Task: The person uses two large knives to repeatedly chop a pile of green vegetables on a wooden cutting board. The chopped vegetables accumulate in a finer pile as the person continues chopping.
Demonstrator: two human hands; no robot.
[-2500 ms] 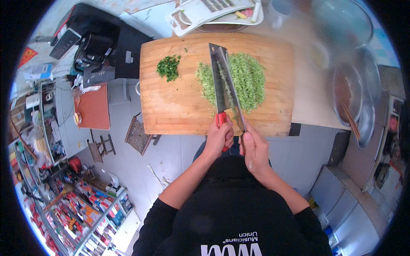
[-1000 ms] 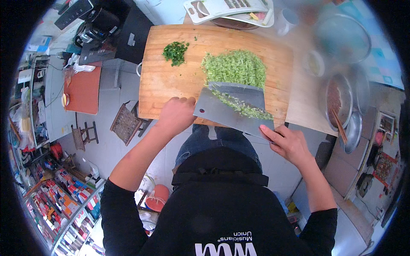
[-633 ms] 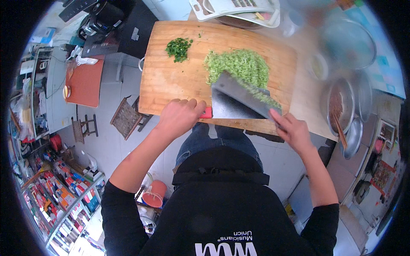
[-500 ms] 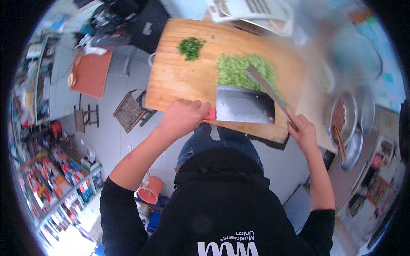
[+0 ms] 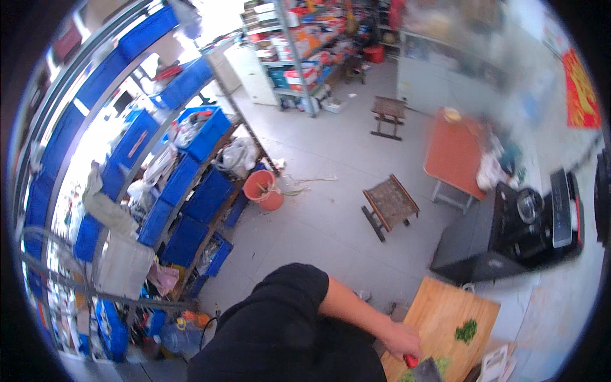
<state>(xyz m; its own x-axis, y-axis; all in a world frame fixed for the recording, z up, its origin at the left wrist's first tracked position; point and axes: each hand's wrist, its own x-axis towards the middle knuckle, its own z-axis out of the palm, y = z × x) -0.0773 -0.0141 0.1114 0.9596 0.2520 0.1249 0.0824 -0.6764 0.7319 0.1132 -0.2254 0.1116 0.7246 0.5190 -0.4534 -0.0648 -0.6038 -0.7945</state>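
Cleaver (image 5: 428,372) in hand, its red handle (image 5: 412,361) pokes from a fist at the lower right of the frame as the view swings sharply toward the person's left. Moments earlier the board and both hands hold the upper middle of the picture; now the pale floor (image 5: 305,223) does, with a low stool (image 5: 393,198), an orange bucket (image 5: 263,191) and blue bins (image 5: 183,242) ranged from center to left. For the cutting work, the turn reads as a glance away rather than a fresh stage: the left hand (image 5: 402,342) grips the same handle, while chopped dark green herbs (image 5: 466,330) and pale green shreds (image 5: 442,365) lie on the cutting board (image 5: 429,309), which is cropped by the lower edge. The right hand, seen earlier with a second cleaver, is out of view, so how its fingers stand cannot be told.

The left fingers (image 5: 413,351) close tightly around the handle, and the blade runs from them toward the bottom edge, with shreds showing beside it. Whether steel touches shreds or wood is too blurred to tell. The herbs sit up and to the right, apart from the fingers; a black appliance (image 5: 471,248) stands just beyond the board.
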